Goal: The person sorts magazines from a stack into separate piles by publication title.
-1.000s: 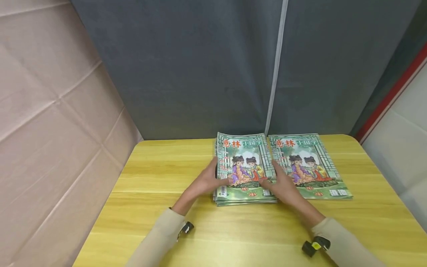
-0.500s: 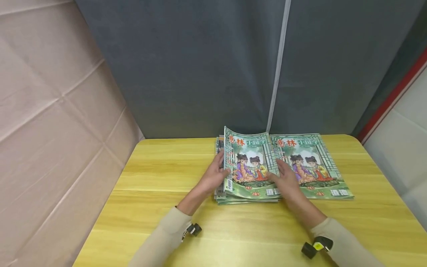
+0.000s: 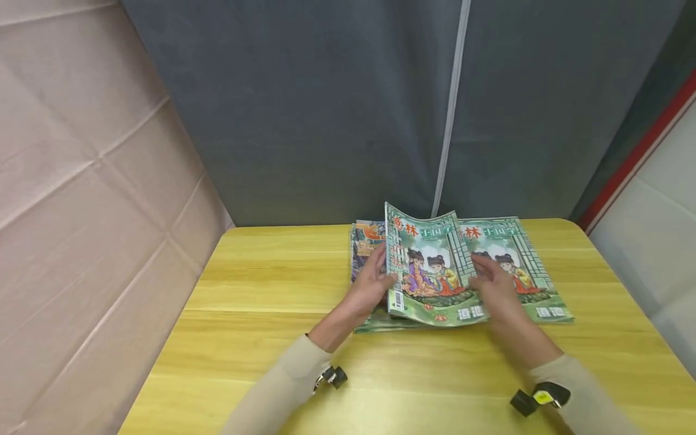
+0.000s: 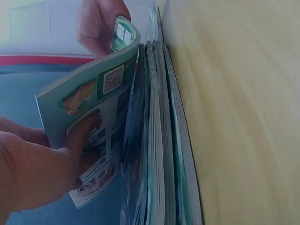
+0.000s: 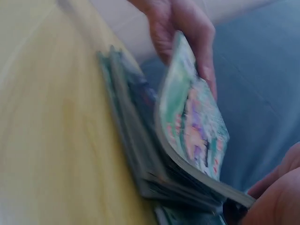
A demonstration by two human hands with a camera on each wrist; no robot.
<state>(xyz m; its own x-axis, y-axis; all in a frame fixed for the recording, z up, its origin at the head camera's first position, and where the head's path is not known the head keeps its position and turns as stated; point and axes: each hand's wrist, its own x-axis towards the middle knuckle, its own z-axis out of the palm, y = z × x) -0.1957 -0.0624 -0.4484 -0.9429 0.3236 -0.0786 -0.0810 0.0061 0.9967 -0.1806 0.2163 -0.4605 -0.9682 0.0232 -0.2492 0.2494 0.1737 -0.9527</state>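
Both hands hold a green magazine [image 3: 432, 272] with two cartoon children on its cover, lifted and bowed above a stack of magazines [image 3: 363, 266]. My left hand [image 3: 370, 290] grips its left edge, thumb on the cover and fingers underneath; the left wrist view shows those fingers [image 4: 84, 131] against the printed back. At the opposite edge my right hand [image 3: 496, 290] pinches the magazine. An orange-titled cover shows on the stack below. Partly covered by the right hand, a matching green magazine [image 3: 535, 272] lies on the table to the right.
The yellow wood-grain table [image 3: 261, 284] has its far edge against a dark grey curtain [image 3: 326, 121]. A pale quilted wall [image 3: 81, 211] stands on the left, and a white panel [image 3: 669, 199] with a red strip on the right.
The top green magazine has been lifted from the stack and moved right, its left edge raised. The orange-titled cover beneath has come into view. Both hands moved right with it.
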